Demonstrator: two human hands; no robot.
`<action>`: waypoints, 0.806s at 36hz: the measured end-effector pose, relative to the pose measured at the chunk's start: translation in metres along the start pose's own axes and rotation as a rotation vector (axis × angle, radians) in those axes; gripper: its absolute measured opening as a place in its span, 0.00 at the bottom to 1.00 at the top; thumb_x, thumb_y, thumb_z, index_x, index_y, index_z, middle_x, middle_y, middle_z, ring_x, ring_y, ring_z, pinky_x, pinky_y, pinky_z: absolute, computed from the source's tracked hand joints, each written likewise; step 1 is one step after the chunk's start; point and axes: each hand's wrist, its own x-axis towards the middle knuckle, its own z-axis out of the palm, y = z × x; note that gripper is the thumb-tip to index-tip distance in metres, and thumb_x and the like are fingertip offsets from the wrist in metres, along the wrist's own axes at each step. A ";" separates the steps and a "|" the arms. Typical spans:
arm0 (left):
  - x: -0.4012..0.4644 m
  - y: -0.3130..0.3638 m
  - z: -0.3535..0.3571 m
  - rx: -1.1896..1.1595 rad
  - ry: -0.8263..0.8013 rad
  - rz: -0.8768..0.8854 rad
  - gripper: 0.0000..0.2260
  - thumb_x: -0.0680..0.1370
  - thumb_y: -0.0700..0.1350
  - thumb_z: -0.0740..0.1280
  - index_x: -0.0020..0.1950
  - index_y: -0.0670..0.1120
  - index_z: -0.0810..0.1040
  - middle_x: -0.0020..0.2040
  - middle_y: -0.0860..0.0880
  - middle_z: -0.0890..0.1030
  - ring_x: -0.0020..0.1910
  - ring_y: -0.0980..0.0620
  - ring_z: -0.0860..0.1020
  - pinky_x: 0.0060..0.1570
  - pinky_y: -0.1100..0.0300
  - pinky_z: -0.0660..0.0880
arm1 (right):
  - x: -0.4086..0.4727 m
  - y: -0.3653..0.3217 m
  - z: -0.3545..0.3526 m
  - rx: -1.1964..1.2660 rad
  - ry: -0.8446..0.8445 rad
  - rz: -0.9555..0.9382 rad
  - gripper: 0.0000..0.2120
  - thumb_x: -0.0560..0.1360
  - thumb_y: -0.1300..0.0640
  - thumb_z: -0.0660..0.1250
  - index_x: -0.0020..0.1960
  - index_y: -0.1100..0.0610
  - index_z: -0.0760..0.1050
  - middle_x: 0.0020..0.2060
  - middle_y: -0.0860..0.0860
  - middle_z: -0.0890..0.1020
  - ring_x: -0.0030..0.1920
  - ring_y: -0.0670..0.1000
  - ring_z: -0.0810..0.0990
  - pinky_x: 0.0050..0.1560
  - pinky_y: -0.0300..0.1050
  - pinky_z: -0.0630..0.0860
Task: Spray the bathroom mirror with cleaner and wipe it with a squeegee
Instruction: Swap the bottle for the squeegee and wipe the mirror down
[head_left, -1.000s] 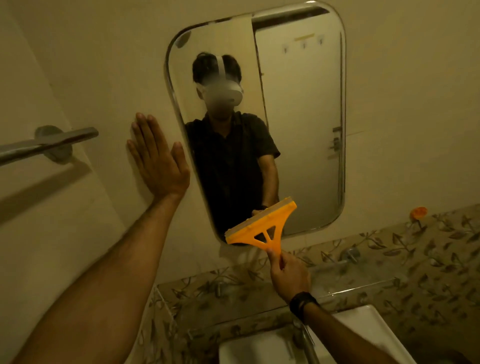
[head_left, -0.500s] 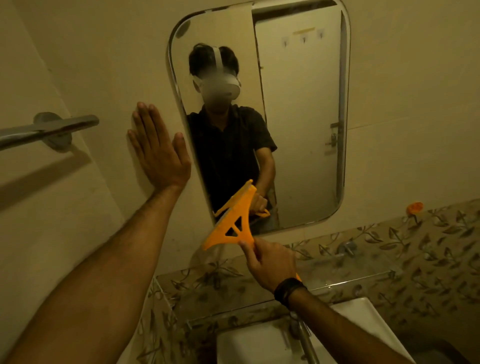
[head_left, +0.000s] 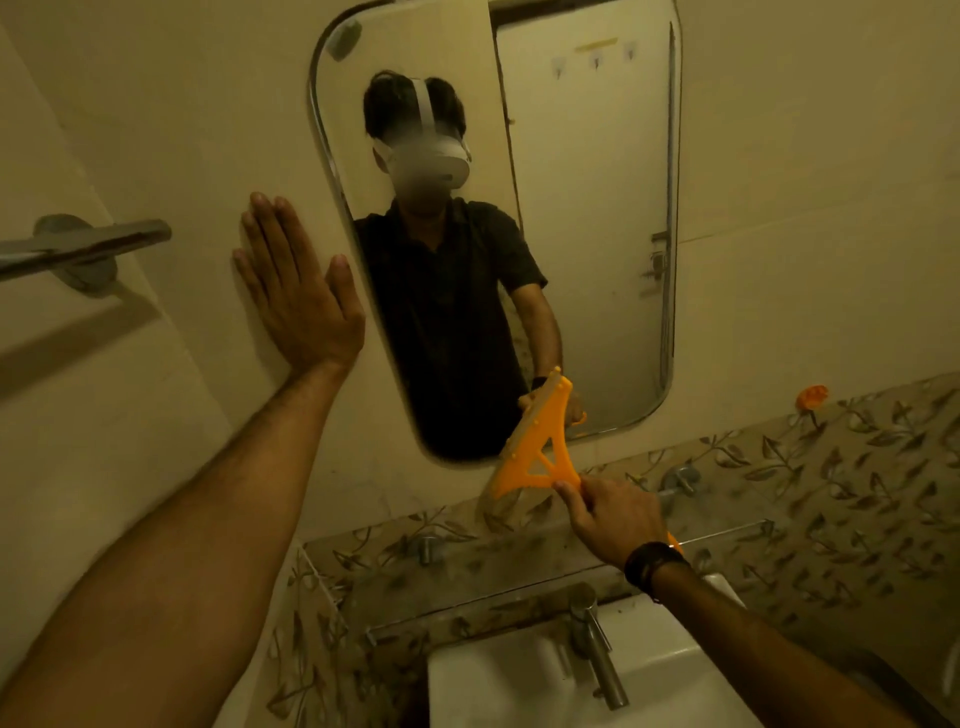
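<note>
Wiping stage, likely late; no spray bottle in view. Right hand (head_left: 613, 512) gripping squeegee (head_left: 540, 441) handle, blade at mirror (head_left: 587, 208) bottom edge, just above that hand. Left hand (head_left: 298, 296) flat, empty, on wall beside mirror.

Left hand (head_left: 301, 296) flat, right hand (head_left: 613, 514) clenched.

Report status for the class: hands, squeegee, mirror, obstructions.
Left hand flat on wall, empty. Right hand grips squeegee, blade at mirror bottom edge. Nothing blocking the glass.
</note>
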 end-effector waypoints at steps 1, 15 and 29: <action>0.000 0.000 0.000 0.004 0.003 -0.002 0.29 0.86 0.52 0.52 0.84 0.39 0.51 0.84 0.38 0.54 0.84 0.40 0.53 0.82 0.42 0.47 | 0.000 0.003 -0.003 -0.007 -0.007 0.004 0.24 0.79 0.35 0.51 0.31 0.48 0.63 0.24 0.46 0.69 0.26 0.46 0.70 0.28 0.43 0.68; -0.001 0.002 0.000 0.000 -0.006 -0.017 0.30 0.86 0.52 0.54 0.84 0.40 0.49 0.84 0.39 0.53 0.84 0.41 0.51 0.82 0.42 0.47 | 0.014 0.023 -0.037 0.365 0.248 -0.158 0.27 0.77 0.32 0.51 0.31 0.50 0.71 0.21 0.47 0.68 0.23 0.49 0.68 0.25 0.37 0.57; -0.001 0.003 -0.002 -0.031 -0.045 -0.033 0.34 0.85 0.61 0.46 0.84 0.42 0.47 0.85 0.41 0.51 0.84 0.42 0.49 0.82 0.42 0.45 | 0.054 0.023 -0.058 0.739 0.324 0.179 0.24 0.80 0.43 0.59 0.28 0.50 0.63 0.23 0.46 0.63 0.26 0.47 0.61 0.31 0.45 0.57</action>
